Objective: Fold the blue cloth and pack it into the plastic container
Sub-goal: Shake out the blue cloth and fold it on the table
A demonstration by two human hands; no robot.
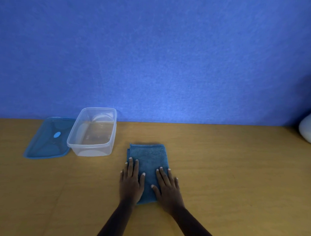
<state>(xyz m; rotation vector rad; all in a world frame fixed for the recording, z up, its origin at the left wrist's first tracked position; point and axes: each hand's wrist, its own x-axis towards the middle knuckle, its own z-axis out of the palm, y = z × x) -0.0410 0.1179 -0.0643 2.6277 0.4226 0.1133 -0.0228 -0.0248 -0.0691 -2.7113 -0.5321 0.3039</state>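
The blue cloth (pixel 149 157) lies folded into a narrow rectangle on the wooden table (pixel 228 173), its long side running away from me. My left hand (pixel 131 182) lies flat on its near left part, fingers straight. My right hand (pixel 167 187) lies flat on its near right part, fingers spread. The clear plastic container (pixel 92 131) stands open and empty to the far left of the cloth. Both hands are well apart from the container.
The container's blue lid (pixel 46 140) lies flat beside it on the left. A white rounded object (pixel 309 130) sits at the table's far right edge. A blue wall (pixel 153 56) runs behind the table.
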